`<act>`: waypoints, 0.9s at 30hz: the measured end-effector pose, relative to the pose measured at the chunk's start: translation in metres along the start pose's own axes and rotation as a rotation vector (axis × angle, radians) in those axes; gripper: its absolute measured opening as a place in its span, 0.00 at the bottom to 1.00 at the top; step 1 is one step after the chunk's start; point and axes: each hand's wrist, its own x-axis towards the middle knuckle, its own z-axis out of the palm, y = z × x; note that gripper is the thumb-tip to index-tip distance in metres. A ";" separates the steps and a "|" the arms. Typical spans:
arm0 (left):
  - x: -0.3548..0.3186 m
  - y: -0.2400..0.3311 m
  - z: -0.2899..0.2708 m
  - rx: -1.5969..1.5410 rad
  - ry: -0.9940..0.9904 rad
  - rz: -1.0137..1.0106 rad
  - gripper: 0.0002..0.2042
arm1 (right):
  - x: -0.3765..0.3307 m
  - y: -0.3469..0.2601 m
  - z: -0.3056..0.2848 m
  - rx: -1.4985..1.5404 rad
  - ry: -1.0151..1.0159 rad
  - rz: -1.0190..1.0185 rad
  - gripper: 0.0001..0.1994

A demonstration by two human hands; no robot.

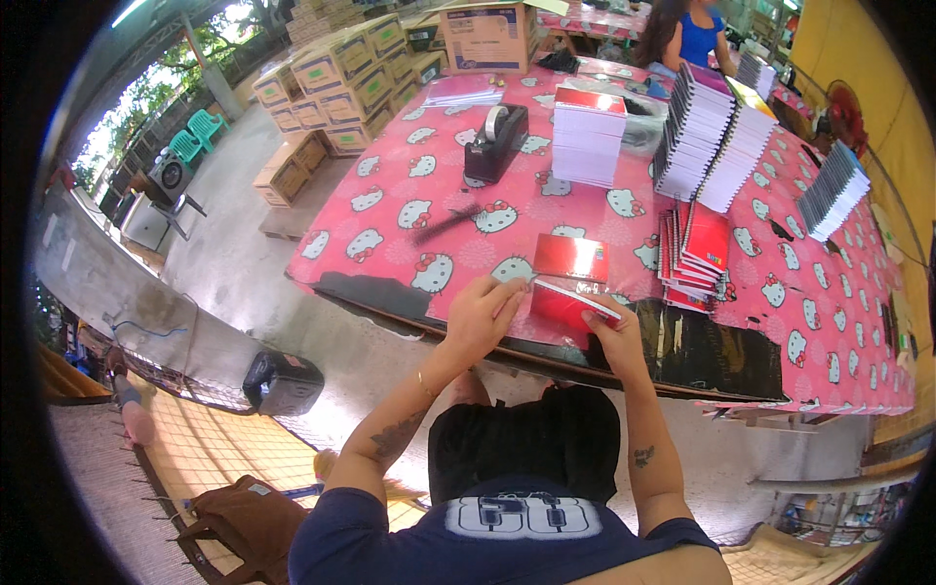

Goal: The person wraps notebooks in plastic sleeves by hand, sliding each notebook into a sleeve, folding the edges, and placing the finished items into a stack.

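A small red notebook is tilted up near the table's front edge, its white page edges toward the far side. My right hand grips it at its right end, thumb on the red cover. By its left corner my left hand is closed in a pinch; what lies between those fingertips is too small to make out. Just beyond lies another red notebook, flat, with a shiny cover. To the right, several spiral-bound red notebooks lean in a pile. Loose black binding coils rest on the table to the left.
A black tape dispenser and a tall stack of red-topped paper blocks stand farther back on the pink patterned table. Beyond are tall spiral notebook stacks, cartons and a person in blue. A fan is at right.
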 end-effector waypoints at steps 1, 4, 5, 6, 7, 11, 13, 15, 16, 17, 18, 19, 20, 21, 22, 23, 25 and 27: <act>0.000 -0.002 0.001 0.032 0.046 0.042 0.11 | 0.000 0.000 0.000 0.000 -0.004 0.001 0.13; -0.001 -0.003 0.004 0.030 0.076 0.027 0.11 | -0.001 -0.007 0.001 0.015 0.000 0.001 0.13; -0.001 -0.003 0.004 -0.003 0.060 -0.006 0.10 | 0.000 -0.006 0.001 0.011 -0.004 0.004 0.13; 0.001 0.000 0.004 -0.037 0.044 -0.039 0.10 | -0.001 -0.005 -0.001 0.006 -0.008 0.008 0.13; 0.003 0.001 0.003 -0.071 0.028 -0.073 0.10 | -0.001 -0.004 -0.001 0.002 -0.012 0.011 0.13; 0.010 -0.007 -0.006 -0.138 -0.101 -0.025 0.10 | -0.004 -0.005 -0.002 0.004 -0.029 0.034 0.13; 0.017 -0.008 -0.013 -0.173 -0.143 0.079 0.11 | -0.004 -0.003 -0.005 -0.016 -0.047 0.049 0.12; 0.024 -0.016 -0.012 -0.154 -0.233 0.116 0.11 | -0.004 -0.001 -0.004 -0.013 -0.055 0.053 0.12; 0.024 -0.019 -0.012 -0.143 -0.280 0.133 0.11 | -0.005 0.000 -0.002 -0.010 -0.059 0.056 0.12; 0.020 -0.019 -0.012 -0.172 -0.302 0.097 0.11 | -0.006 0.000 -0.001 -0.006 -0.067 0.053 0.12; 0.024 -0.012 -0.012 -0.208 -0.330 0.071 0.10 | -0.006 0.001 -0.003 -0.005 -0.063 0.049 0.12; 0.027 -0.004 -0.015 -0.240 -0.356 0.044 0.09 | -0.006 0.000 -0.004 -0.002 -0.062 0.043 0.12; 0.030 0.003 -0.017 -0.202 -0.337 0.074 0.09 | -0.005 -0.001 -0.004 0.002 -0.059 0.027 0.12; 0.032 0.010 -0.020 -0.162 -0.319 0.100 0.09 | -0.006 -0.003 -0.003 0.008 -0.059 0.014 0.12; 0.033 0.014 -0.021 -0.123 -0.303 0.128 0.09 | -0.007 -0.004 -0.001 0.014 -0.055 0.001 0.11; 0.031 0.006 -0.015 -0.079 -0.360 0.137 0.10 | -0.010 -0.003 -0.001 0.014 -0.064 0.026 0.11; 0.033 -0.012 -0.006 0.009 -0.463 0.176 0.12 | -0.011 -0.009 -0.004 0.005 -0.072 0.058 0.11; 0.031 -0.007 -0.007 0.119 -0.439 0.128 0.21 | -0.014 -0.013 0.000 0.020 -0.040 0.092 0.11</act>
